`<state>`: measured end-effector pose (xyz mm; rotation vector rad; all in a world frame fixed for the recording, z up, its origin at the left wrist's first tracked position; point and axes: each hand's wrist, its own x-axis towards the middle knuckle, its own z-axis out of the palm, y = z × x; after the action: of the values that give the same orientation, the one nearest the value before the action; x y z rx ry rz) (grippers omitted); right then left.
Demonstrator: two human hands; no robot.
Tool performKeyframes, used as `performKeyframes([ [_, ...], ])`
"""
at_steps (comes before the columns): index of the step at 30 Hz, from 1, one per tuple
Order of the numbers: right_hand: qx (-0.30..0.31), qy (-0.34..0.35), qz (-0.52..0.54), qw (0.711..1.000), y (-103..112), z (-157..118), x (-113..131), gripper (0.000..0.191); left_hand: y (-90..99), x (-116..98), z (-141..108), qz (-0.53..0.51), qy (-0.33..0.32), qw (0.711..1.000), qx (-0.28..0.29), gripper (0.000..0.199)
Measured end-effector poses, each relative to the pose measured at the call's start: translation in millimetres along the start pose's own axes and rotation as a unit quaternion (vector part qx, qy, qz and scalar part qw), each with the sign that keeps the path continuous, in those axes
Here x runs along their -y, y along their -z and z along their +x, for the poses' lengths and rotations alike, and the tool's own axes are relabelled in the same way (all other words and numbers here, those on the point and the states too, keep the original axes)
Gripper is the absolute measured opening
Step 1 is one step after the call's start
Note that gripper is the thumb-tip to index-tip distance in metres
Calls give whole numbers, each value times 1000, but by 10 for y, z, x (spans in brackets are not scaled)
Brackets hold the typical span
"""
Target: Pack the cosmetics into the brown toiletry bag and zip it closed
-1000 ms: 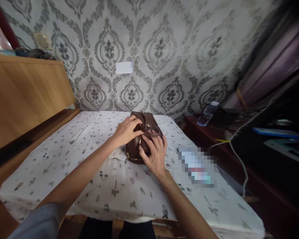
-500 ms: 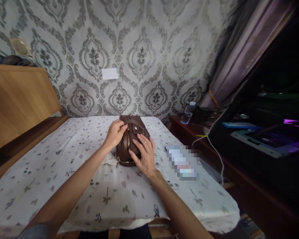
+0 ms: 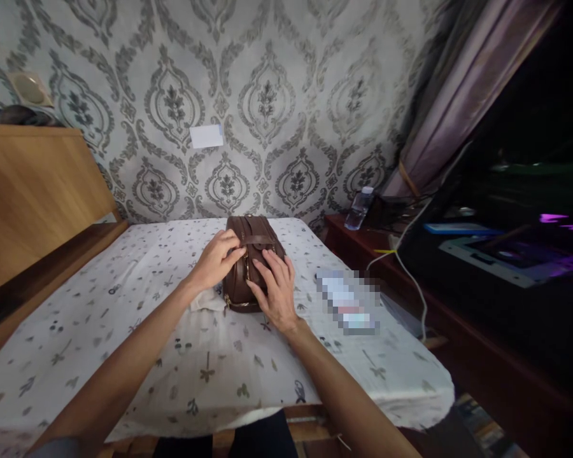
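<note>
A dark brown leather bag [image 3: 237,286] with gold zippers rests on the patterned white cloth. A strap [image 3: 258,240] crosses its upper part, and a gold zipper [image 3: 247,271] runs down its face. My left hand [image 3: 216,259] is at the bag's upper left, with thumb and forefinger pinched close to the zipper's top end and the strap. What lies between those fingertips is hidden. Spread over the bag's right side is my right hand [image 3: 277,289], its fingers lying on the leather and its thumb by the lower end of the zipper.
A blurred-out flat object [image 3: 347,302] lies on the cloth to the right. Beyond it, a reddish-brown side table [image 3: 337,224] bears a clear bottle [image 3: 360,210]. A white cable [image 3: 417,296] hangs along the right. A wooden headboard [image 3: 38,191] stands left; patterned wallpaper rises behind.
The strap now lies over the spot where a round metal button showed on the bag. Both hands stay on the bag with little movement. The view has shifted slightly.
</note>
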<state>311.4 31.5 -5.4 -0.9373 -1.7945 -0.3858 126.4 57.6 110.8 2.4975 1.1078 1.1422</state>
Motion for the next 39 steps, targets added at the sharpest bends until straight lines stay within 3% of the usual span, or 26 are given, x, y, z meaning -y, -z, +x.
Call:
performKeyframes([
  [3,-14,-11,16,1000,2,-1,-22,44,13,-10,-40,-6,-1,1000,13,30],
  [6,-40,-39,44,997,35,-6,-13,57,-2,-13,-63,-10,13,1000,4,27],
  [9,-74,-124,93,985,55,-23,5,66,-29,-48,-48,11,24,999,-31,14],
  [10,-84,-165,115,976,49,-31,3,66,-38,-71,-28,21,22,999,-42,7],
  [12,-93,-253,170,948,17,-47,-17,66,-59,-133,39,37,11,998,-48,16],
  [16,-82,-372,288,879,-71,-61,-87,71,-150,-289,247,67,-15,998,2,26],
  [20,-90,-378,322,863,-88,-50,-106,75,-309,-402,430,143,0,988,51,14],
  [24,-90,-368,332,864,-69,-41,-80,74,-436,-409,516,189,24,981,39,11],
  [32,-92,-371,353,854,-113,-63,-95,80,-526,-218,610,103,101,989,-11,9],
  [39,-101,-372,355,852,-116,-42,-81,79,-500,-183,557,66,78,995,17,9],
])
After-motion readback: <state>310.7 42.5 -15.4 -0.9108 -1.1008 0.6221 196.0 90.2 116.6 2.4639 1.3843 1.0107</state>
